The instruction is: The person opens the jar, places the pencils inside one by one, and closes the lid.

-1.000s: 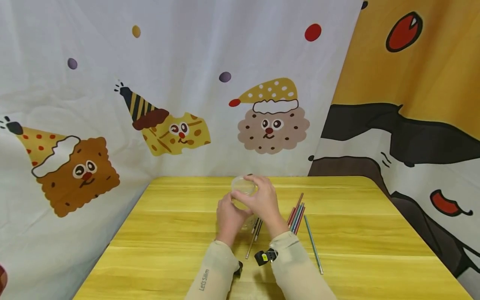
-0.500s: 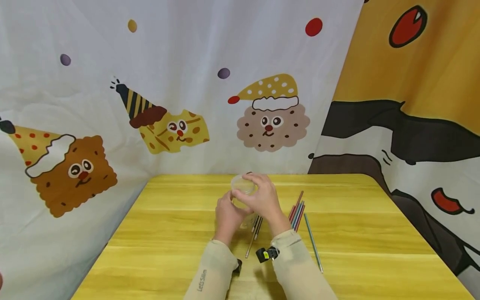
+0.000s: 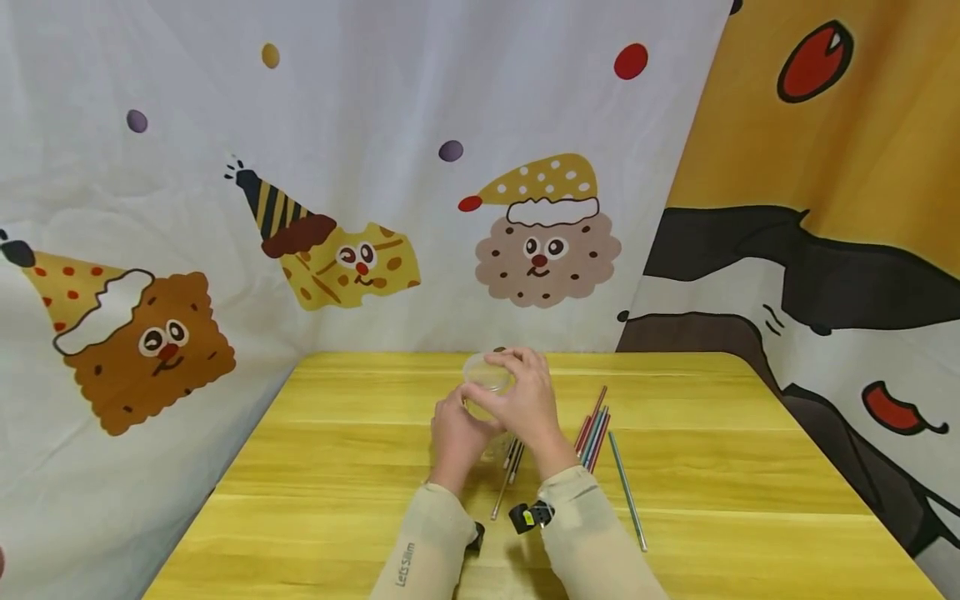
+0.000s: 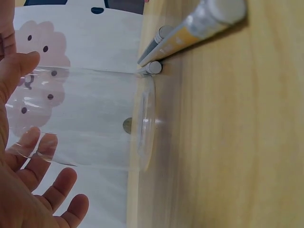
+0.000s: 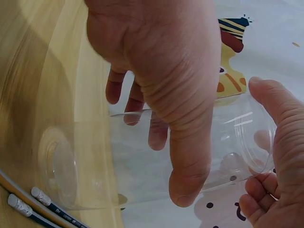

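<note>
A clear plastic cylindrical jar (image 3: 487, 372) stands upright on the table. My left hand (image 3: 460, 433) grips its body, with the thumb on one side and the fingers around the other in the left wrist view. My right hand (image 3: 528, 404) holds the jar's top rim between thumb and fingers, just above the left hand. Ridges circle the top end (image 5: 247, 137) in the right wrist view. Through the clear wall (image 4: 95, 118) nothing shows inside the jar.
Several dark pencils (image 3: 514, 458) with white ends lie close beside the jar on the wooden table (image 3: 322, 483). To the right lies a bunch of red and blue pencils (image 3: 594, 433), then a single teal pencil (image 3: 628, 492). A printed curtain (image 3: 375, 100) hangs behind.
The head view shifts slightly up and down. Both hands keep their hold on the jar, with no clear movement.
</note>
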`<state>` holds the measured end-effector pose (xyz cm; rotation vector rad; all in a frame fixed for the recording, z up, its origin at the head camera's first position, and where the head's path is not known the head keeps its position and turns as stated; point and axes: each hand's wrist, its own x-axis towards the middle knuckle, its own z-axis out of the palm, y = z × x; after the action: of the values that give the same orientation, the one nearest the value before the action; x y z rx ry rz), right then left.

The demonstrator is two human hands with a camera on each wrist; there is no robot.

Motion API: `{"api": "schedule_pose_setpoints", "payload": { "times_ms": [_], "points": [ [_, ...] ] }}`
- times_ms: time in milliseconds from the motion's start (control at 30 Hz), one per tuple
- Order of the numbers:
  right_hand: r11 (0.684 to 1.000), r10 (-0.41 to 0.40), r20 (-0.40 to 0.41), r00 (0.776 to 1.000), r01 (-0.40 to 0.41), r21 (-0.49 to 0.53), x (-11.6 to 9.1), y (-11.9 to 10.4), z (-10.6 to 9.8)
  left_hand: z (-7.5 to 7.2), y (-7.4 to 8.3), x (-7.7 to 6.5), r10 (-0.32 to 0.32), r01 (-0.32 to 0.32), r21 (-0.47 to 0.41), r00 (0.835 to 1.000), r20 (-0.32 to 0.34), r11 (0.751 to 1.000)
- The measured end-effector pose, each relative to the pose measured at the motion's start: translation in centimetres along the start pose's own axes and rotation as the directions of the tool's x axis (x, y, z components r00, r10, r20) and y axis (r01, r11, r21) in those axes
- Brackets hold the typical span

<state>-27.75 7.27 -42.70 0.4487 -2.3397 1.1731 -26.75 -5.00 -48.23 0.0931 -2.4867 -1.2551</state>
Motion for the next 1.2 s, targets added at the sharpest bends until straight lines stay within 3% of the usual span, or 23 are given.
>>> {"api": "schedule_pose_setpoints", "payload": {
  "times_ms": [200,500,967,1200],
  "points": [
    [1.0,-0.026,-0.008,1.0,0.026,0.003,-0.01,0.06,-0.09,0.02,0.15,-0.06,-0.01,0.01,0.005,1.0,0.011,1.0],
    [1.0,0.0,0.025,1.0,0.001,-0.011,0.13,0.14,-0.29,-0.02,0.2,0.26,-0.026,0.025,0.021,0.999,0.022,0.999],
    [0.999,0.048,-0.004,0.999,-0.048,0.014,-0.19,-0.08,-0.29,-0.14,0.1,0.08,-0.004,0.004,0.013,1.0,0.009,1.0],
    [0.997,0.075,0.037,0.996,-0.076,0.016,-0.3,-0.05,-0.67,-0.24,0.25,0.01,-0.029,0.028,0.027,0.999,0.023,0.999]
  ]
}}
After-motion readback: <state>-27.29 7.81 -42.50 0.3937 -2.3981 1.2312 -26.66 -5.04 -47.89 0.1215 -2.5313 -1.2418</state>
